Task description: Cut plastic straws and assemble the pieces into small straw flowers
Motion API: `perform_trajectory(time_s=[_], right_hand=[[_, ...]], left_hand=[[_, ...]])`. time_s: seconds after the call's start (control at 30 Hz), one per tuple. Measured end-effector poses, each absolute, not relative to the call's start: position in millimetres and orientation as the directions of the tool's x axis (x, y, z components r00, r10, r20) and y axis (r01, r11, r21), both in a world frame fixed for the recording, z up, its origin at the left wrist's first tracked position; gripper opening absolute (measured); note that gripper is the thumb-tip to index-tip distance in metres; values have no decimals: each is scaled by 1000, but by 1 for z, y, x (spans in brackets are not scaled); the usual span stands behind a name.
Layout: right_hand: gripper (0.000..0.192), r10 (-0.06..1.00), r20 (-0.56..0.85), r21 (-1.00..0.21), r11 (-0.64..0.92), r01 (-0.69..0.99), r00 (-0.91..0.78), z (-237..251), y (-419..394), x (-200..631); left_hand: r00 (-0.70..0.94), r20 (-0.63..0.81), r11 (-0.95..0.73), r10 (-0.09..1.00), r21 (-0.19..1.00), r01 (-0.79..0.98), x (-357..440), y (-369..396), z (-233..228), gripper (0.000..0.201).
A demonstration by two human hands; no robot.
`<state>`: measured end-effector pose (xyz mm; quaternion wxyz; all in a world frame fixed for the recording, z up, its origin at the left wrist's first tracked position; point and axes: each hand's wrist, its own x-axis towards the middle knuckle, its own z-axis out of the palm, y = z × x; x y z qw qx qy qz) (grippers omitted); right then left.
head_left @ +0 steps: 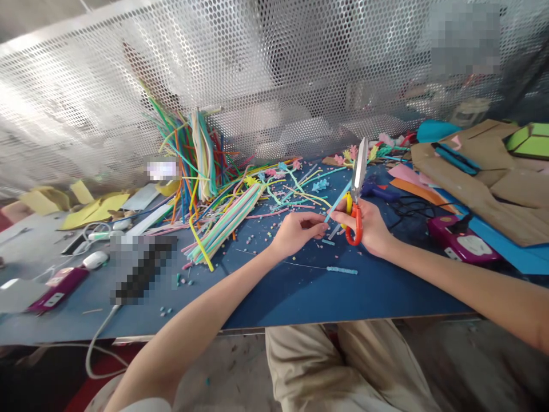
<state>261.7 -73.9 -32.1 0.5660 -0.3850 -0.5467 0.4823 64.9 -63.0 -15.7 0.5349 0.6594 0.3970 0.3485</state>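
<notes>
My right hand (372, 228) grips orange-handled scissors (355, 191), blades pointing up and away over the blue table (300, 292). My left hand (295, 232) pinches the near end of a thin light-blue stick (337, 204) that slants up to the scissor blades. Both hands meet at the table's middle. A short blue beaded wire (341, 269) lies on the table just in front of them.
A heap of coloured sticks and pipe cleaners (214, 189) lies to the left, against a perforated metal screen (257, 86). Brown cardboard (484, 177), a magenta device (461, 240) and a blue glue gun (380, 191) sit on the right. Small cut bits are scattered around.
</notes>
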Motion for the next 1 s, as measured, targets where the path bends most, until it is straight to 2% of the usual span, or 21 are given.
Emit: perform_trajectory(time_s=[0.1,0.2,0.37,0.6,0.67,0.8,1.0], right_hand=[[32,969,236,-968,229,-99,-68,-30,-74,263],[32,975,198,-979,193,-62,-96,-26,-75,266],[35,965,140,-978,170,120,-224,-23,-73,272],[37,947,72,-940,169,295,-314,-24,-71,278],[38,941,56,-939,164,303,-334,-24,-71,280],[42,929,48,-937,169,306,-367,-25,-72,280],[46,903,-23,-949,115,292,-429,-24,-76,279]], left_hand=[[438,21,-76,899,991,108,65,-64,-12,34],[383,13,-10,924,1000,-8,61,-61,-5,34],[313,-2,66,950,979,-195,45,-51,10,30],[266,98,12,959,924,-382,27,-44,25,21],[305,81,40,949,928,-370,26,-45,26,20],[409,42,59,912,971,-231,29,-50,24,22],[411,141,-117,901,990,-82,32,-56,23,23]])
